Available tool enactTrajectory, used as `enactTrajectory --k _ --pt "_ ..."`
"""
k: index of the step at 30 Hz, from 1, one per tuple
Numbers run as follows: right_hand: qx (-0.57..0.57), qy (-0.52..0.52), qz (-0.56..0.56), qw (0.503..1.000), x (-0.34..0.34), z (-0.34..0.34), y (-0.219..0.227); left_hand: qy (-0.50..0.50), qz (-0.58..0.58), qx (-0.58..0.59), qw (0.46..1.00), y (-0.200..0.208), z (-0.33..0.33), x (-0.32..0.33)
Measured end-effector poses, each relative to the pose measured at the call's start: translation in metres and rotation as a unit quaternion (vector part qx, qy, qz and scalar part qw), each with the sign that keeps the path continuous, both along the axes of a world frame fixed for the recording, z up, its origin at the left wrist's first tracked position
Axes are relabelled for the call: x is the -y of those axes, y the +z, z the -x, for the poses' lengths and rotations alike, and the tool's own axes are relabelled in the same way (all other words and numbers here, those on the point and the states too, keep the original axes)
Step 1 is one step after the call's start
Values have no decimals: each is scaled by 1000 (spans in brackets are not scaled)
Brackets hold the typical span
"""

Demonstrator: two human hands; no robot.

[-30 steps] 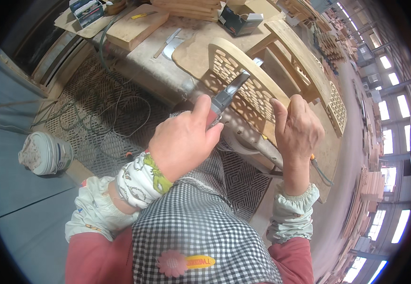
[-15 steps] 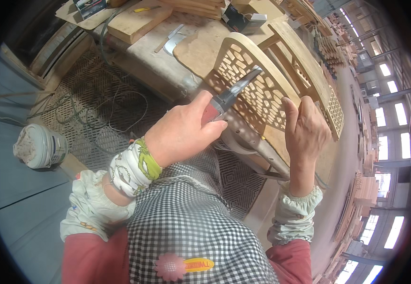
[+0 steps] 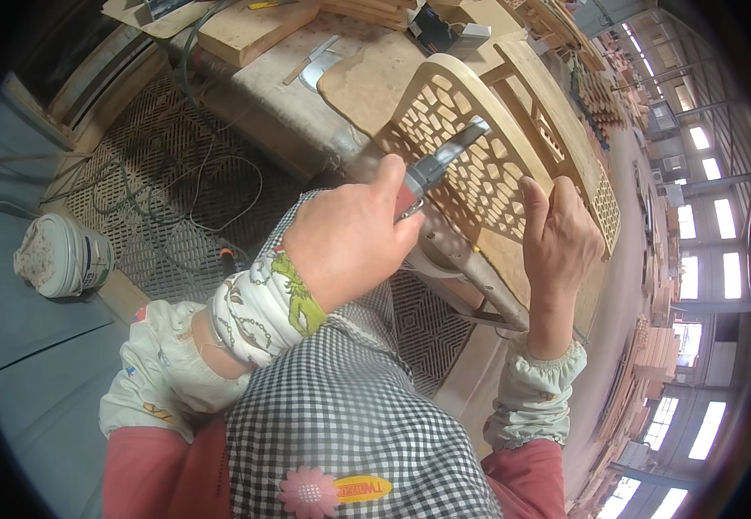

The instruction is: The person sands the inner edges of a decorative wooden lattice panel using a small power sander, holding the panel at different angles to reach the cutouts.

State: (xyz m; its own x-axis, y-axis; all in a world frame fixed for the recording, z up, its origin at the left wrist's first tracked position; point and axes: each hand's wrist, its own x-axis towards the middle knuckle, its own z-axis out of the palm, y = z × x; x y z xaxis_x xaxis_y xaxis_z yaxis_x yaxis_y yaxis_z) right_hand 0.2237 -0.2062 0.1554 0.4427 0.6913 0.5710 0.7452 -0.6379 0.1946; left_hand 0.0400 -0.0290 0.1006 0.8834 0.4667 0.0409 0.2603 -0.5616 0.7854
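My left hand (image 3: 349, 233) is wrapped round a red and dark grey hand tool (image 3: 431, 170) with a narrow, flat metal head. The head points up and to the right, over a wooden panel (image 3: 514, 130) pierced with many irregular holes; I cannot tell whether it touches. The panel has a smooth, curved pale frame and stands tilted on the workbench. Closed at the panel's near right end is my right hand (image 3: 561, 246), thumb up against the frame; its fingertips are hidden.
Behind the panel lies another wooden frame (image 3: 535, 99) with lattice. A thick board (image 3: 250, 35), a metal set square (image 3: 316, 65) and a dark box (image 3: 444, 35) occupy the workbench (image 3: 306, 112). Cables (image 3: 133, 195) trail over the patterned floor mat. A white bucket (image 3: 68, 255) stands at left.
My left hand has shifted slightly up and right with the tool, its head now further along the panel's holes. My right hand stays at the frame.
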Motion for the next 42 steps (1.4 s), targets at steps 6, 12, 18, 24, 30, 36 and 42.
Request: enactTrajectory --k 6,12,18,24,30,36,42 --pt "-4 0 1 1000 1 2 1 0 -12 -13 1000 -3 6 0" --pt "-1 -2 3 1000 0 -6 2 -3 -2 18 1000 -4 -2 0" --pt "-9 8 5 1000 9 -33 -1 -66 154 68 983 -23 21 -22" --pt "-32 14 16 999 12 -43 -3 -123 491 14 862 -8 20 -38" --pt "-39 33 22 998 13 -41 2 -188 428 81 880 -13 2 -35" --pt "-50 31 37 998 17 -44 3 -145 418 46 895 -7 -6 -34" --pt "-59 34 32 997 15 -42 6 -146 468 22 871 1 -9 -37"
